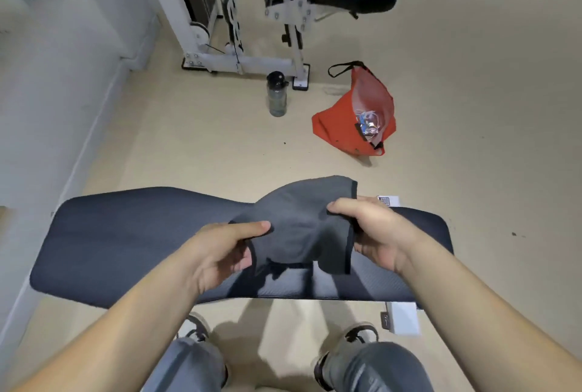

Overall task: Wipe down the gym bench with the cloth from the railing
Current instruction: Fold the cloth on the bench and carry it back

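Observation:
A dark padded gym bench (126, 243) runs left to right across the lower middle of the head view. Above its middle I hold a grey cloth (305, 221) with dark edging, stretched between both hands. My left hand (226, 250) pinches the cloth's left edge, thumb on top. My right hand (371, 228) grips its right edge, fingers curled under. The cloth's lower corners hang loose just above the bench pad and cast a shadow on it. The railing is out of view.
An orange bag (346, 127) lies open on the beige floor beyond the bench, with a dark water bottle (277, 95) to its left. A white weight machine (267, 29) with a black seat stands at the back. A wall runs along the left. My shoes show below the bench.

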Available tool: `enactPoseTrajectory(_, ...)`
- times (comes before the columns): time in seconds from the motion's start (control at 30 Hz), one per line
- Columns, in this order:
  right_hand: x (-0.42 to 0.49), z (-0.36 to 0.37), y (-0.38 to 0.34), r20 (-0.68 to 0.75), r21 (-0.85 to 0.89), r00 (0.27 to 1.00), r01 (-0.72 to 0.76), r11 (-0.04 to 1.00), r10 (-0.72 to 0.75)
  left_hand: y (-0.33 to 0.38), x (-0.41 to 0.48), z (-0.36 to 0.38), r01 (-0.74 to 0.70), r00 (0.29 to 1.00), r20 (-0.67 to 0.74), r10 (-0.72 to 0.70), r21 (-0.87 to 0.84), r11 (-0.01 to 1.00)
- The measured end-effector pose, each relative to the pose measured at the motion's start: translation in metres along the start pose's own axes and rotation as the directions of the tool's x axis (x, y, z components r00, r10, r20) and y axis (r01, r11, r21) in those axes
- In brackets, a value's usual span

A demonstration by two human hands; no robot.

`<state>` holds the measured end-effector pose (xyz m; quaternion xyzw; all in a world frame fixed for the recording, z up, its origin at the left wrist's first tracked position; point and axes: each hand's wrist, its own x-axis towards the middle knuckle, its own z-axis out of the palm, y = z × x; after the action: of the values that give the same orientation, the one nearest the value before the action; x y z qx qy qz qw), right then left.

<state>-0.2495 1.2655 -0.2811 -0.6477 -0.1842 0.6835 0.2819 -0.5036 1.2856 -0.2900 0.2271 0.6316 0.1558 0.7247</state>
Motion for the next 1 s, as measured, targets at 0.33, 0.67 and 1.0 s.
enactPoseTrajectory(0.33, -0.244, -0.135, -0.05, -0.269, 0.037, 0.903, 0.357, 0.933, -0.335, 0.071, -0.199, 0.271, -0.253, 0.9, 0.407, 0.154, 0.203, 0.946)
enactPoseTrajectory(0.67, -0.4, -0.231, 0.014, -0.674, 0.174, 0.69, 0.495, 0.851, -0.263, 0.021, -0.287, 0.438, -0.526, 0.662, 0.744, 0.085, 0.382, 0.76)
enactPoseTrajectory(1.0, -0.576, -0.255, 0.18, -0.923, 0.37, 0.344, 0.67, 0.644, 0.172, -0.145, -0.396, 0.568, -0.867, 0.21, 0.927, -0.31, 0.323, 0.379)
